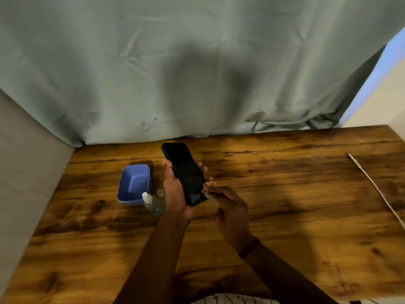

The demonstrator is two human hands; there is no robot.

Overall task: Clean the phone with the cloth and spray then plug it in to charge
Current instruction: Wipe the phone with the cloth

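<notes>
Wooden table [285,216] beneath black, dark-screened phone [186,172].

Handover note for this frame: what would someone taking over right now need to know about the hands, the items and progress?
Left hand holds the phone, dark screen up, above the table.
Right hand pinches the small cloth against the phone's lower right edge.
Spray bottle sits by the blue tub, a clear cap beside it.
White cable lies on the right, not connected to the phone.
Done: wiping seems under way. Left: finish wiping, plug in.
</notes>
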